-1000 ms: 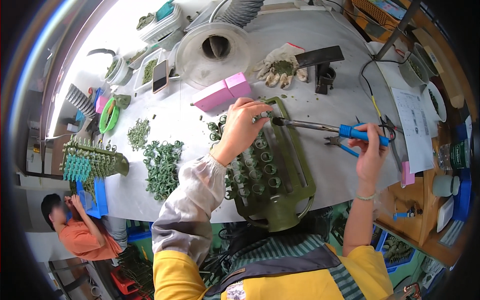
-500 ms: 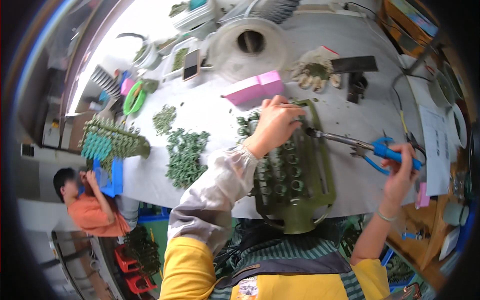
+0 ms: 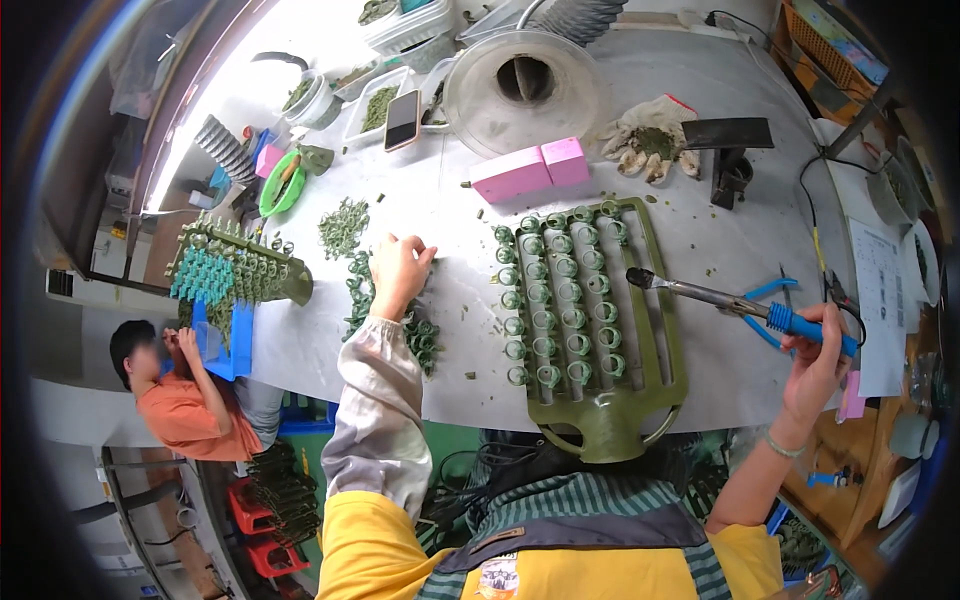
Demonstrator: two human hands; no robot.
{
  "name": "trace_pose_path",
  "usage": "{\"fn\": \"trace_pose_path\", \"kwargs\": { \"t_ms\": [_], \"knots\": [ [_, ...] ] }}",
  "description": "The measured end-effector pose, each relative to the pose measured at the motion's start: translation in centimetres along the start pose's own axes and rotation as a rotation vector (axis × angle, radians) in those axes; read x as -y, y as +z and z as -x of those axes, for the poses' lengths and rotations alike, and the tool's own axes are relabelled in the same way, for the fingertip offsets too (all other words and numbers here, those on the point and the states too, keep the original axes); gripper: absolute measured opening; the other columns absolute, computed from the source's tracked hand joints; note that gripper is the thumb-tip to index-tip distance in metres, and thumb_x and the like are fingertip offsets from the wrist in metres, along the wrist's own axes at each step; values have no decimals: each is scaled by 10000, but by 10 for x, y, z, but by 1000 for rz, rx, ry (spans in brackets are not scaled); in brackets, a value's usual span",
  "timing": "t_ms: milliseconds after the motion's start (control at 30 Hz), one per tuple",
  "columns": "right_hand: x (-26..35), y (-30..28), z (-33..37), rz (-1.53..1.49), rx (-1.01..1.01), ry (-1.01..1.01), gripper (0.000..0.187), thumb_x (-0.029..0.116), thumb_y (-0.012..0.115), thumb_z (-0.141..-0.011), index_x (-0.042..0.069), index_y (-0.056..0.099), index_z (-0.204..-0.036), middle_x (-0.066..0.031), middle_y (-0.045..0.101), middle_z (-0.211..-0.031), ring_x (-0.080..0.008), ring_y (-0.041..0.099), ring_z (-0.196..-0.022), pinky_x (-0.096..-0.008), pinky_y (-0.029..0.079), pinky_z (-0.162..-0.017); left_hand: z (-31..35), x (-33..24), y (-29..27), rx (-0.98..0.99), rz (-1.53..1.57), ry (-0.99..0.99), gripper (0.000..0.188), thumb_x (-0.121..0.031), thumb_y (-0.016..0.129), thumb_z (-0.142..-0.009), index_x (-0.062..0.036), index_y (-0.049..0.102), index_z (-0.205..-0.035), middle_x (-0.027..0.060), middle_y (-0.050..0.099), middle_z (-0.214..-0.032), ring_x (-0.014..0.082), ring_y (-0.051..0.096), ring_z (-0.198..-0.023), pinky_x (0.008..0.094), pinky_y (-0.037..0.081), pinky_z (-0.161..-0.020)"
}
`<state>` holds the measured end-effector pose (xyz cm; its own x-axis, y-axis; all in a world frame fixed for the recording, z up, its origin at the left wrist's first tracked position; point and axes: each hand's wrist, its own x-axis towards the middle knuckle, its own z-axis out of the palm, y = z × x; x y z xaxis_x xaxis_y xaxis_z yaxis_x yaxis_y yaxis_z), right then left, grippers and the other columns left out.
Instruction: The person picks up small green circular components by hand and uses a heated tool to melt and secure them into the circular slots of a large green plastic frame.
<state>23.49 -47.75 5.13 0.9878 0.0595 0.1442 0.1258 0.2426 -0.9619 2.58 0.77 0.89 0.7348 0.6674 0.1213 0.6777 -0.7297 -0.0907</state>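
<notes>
My left hand [image 3: 401, 272] is over a pile of small green rings [image 3: 420, 340] on the table, its fingers curled together. Anything pinched between them is too small or hidden to make out. In my right hand [image 3: 815, 370] is a blue-handled soldering iron [image 3: 725, 298], its dark tip pointing left over the edge of an olive-green rack [image 3: 655, 340]. Rows of green rings [image 3: 567, 290] stand upright on that rack, which lies flat before me with its broad neck toward my body.
Pink blocks [image 3: 530, 172], a stained glove [image 3: 640, 145] and a black stand [image 3: 730, 160] lie beyond the rack. Blue-handled pliers [image 3: 765, 300] are near the iron. A phone [image 3: 403, 121] lies farther back. At left, a person in orange [image 3: 195, 415] sits by another loaded rack [image 3: 235, 265].
My left hand has moved left from the rack to the pile of green rings, uncovering the rack's rows. The soldering iron stays in my right hand near the rack's right side.
</notes>
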Motion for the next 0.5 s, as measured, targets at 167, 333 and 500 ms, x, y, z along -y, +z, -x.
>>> {"fn": "trace_pose_path", "kwargs": {
  "t_ms": [167,333,500],
  "knots": [
    [3,-3,4,12,48,-22,300,239,531,-1001,4,600,-829,-77,620,-753,-137,602,-547,-243,513,-530,4,-59,-33,229,1134,35,153,-110,683,-916,-42,626,-1041,75,668,-1030,155,636,-845,267,516,-710],
    [-4,-4,6,-24,39,-46,245,190,564,-987,-17,623,-869,-86,647,-767,-147,633,-564,-249,536,-535,30,-164,-71,280,1175,523,266,17,652,-906,-36,651,-1166,51,582,-1131,104,601,-922,236,517,-775],
    [-11,6,7,-53,33,-10,260,181,574,-983,-30,632,-843,-79,651,-775,-158,651,-567,-251,542,-546,25,-202,-50,-38,869,743,293,-64,755,-785,-84,722,-1076,62,706,-1083,296,573,-979,389,489,-891]
  ]
}}
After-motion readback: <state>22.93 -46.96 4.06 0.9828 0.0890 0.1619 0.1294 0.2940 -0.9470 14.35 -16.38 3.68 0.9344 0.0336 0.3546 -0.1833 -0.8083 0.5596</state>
